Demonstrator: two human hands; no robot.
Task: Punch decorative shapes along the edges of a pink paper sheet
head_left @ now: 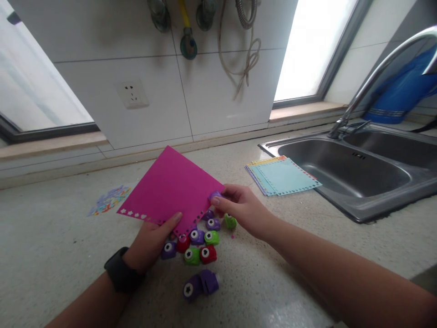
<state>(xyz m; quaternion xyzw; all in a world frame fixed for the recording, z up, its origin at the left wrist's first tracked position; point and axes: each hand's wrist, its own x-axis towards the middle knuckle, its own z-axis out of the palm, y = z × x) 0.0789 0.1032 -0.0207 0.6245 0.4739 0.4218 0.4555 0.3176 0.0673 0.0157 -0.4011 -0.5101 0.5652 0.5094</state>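
Observation:
A magenta sheet of paper (174, 187) is held up at a tilt, with small shapes punched along its two lower edges. My left hand (157, 237) grips its near corner, thumb on top and fingers hidden beneath. At the right corner, my right hand (239, 205) is closed on a small purple craft punch (214, 196) that sits at the paper's edge. Below the sheet lie several small craft punches, among them a green punch (191, 256), a red punch (208, 254) and a purple punch (169, 250). Nearer me are two more purple punches (193, 288).
Small coloured paper bits (111, 200) lie in a pile at the left. A stack of punched coloured sheets (285, 176) rests right of centre, beside the steel sink (341, 182) with its faucet (368, 86). Behind the counter is a tiled wall with a socket (131, 94) and pipes.

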